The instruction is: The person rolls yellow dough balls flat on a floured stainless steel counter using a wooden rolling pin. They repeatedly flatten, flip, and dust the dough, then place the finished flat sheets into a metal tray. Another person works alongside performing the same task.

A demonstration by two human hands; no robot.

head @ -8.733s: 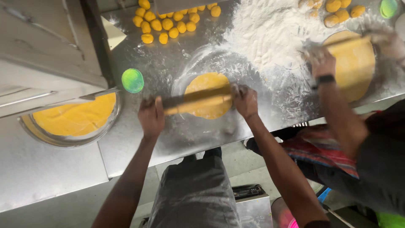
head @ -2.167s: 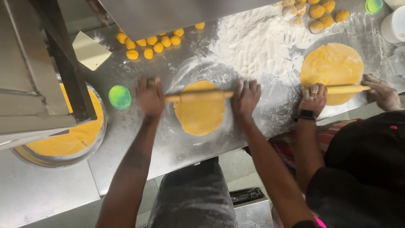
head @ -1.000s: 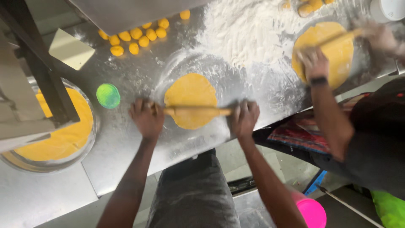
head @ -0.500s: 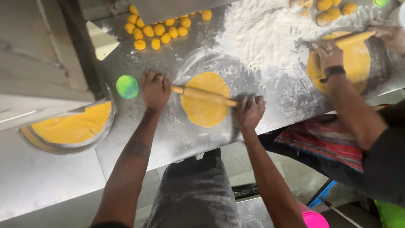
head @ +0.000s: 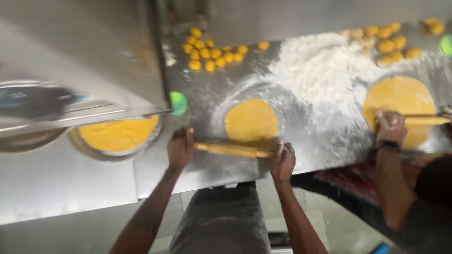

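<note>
A round metal bowl (head: 115, 141) at 9 o'clock of the left hand (head: 180, 149) holds a flat yellow sheet of dough; a steel shelf (head: 80, 56) hides its top half. A second metal dish (head: 28, 138) peeks out further left, contents hidden.

The left hand and right hand (head: 282, 162) each lie curled over one end of a wooden rolling pin (head: 233, 150), palms pressing down, fingers around it. The pin lies across the near edge of one round dough disc (head: 252, 121), which sits at 12 o'clock of the pin on the floured steel table (head: 207, 99).

At 3 o'clock a co-worker's hand (head: 391, 129), with a dark wristband, grips a second pin (head: 421, 120) over a second, larger disc (head: 399, 106); the other end runs out of view. A flour heap (head: 320, 75) lies between the discs.

Dough balls (head: 212, 49): about a dozen at 12 o'clock, blurred; a further group (head: 388, 42) of roughly nine at 2 o'clock, some cut off. Two green round things, one (head: 178, 102) beside the bowl, one (head: 445, 44) at the right edge, too blurred to identify.
</note>
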